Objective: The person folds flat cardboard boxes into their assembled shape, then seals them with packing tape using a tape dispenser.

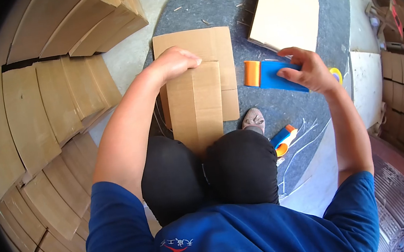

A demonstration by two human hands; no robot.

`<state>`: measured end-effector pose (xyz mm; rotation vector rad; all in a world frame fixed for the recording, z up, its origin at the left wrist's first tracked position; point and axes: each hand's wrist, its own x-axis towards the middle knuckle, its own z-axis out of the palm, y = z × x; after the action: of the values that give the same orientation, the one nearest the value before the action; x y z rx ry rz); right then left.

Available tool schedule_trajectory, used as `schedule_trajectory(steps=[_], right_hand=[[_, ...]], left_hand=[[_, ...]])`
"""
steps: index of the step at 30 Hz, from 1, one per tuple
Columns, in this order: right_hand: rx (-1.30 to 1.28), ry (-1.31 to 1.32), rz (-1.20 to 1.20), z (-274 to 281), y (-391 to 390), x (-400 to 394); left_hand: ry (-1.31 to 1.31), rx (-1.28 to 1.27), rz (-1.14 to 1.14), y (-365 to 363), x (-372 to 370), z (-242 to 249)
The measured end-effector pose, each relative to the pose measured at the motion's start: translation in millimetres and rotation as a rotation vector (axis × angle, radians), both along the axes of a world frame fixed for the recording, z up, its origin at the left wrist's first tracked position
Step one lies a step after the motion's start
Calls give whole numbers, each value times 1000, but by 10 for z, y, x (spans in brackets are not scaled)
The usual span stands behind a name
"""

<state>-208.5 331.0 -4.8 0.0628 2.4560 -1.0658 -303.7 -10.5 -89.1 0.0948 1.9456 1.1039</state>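
Note:
A folded cardboard carton [206, 93] stands between my knees, its narrow panel toward me and a larger flat cardboard sheet [192, 45] behind it. My left hand [177, 61] is closed at the narrow panel's upper edge, fingertips curled over it and partly hidden. Off to the right, my right hand [308, 70] grips a blue tape dispenser [276, 74] with an orange end, thumb lying across its blue body. The dispenser is apart from the carton.
A flat stack of cardboard [286, 9] lies on the dark mat [184, 11]. Another blue and orange dispenser [283, 139] rests near my shoe [253, 119], beside loose white strands. A yellow tape roll [337, 75] lies behind my right wrist. Cardboard stacks [50, 103] rise at left.

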Motion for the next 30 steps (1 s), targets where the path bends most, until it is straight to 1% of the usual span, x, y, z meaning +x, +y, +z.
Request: schedule_trajectory(steps=[1, 2, 4, 6, 7, 8, 9, 10, 12, 13, 15, 16, 19, 21, 23, 25, 28, 30], right_hand=[[42, 29, 41, -70, -36, -32], [71, -10, 39, -101, -64, -62], [99, -7, 46, -130, -81, -93], [127, -10, 58, -123, -76, -86], [70, -25, 33, -73, -40, -61], [16, -38, 7, -13, -18, -40], [15, -23, 5, 53, -23, -15], [16, -26, 3, 142, -46, 6], [-10, -7, -64, 262, -105, 42], [-11, -10, -67, 233, -107, 53], [11, 3, -57, 145, -104, 64], [12, 7, -60, 91, -96, 48], [116, 2, -2, -42, -80, -10], [109, -9, -1, -61, -66, -33], [96, -15, 0, -123, -89, -71], [259, 66, 109, -212, -214, -126], [440, 56, 233, -264, -617, -236], [535, 78, 211, -168, -1007, -222]], left_hand=[[0, 2, -7, -2, 5, 3], [20, -20, -37, -10, 15, 7], [37, -47, -71, -41, 31, 30], [202, -45, -204, -86, 51, 29], [197, -46, -207, -108, 65, 18], [306, -42, -263, -127, 67, 13], [417, -38, -317, -139, 67, 3], [414, -36, -319, -146, 75, -14], [577, -33, -343, -162, 114, -49], [573, -33, -346, -165, 136, -60], [743, -90, -345, -169, 182, -69], [747, -89, -348, -169, 198, -72], [802, -50, -284, -151, 226, -70], [678, -55, -257, -157, 212, -75], [665, -43, -266, -145, 191, -90], [654, -35, -278, -150, 171, -95], [625, -44, -279, -136, 151, -97], [598, -43, -243, -142, 153, -105]])
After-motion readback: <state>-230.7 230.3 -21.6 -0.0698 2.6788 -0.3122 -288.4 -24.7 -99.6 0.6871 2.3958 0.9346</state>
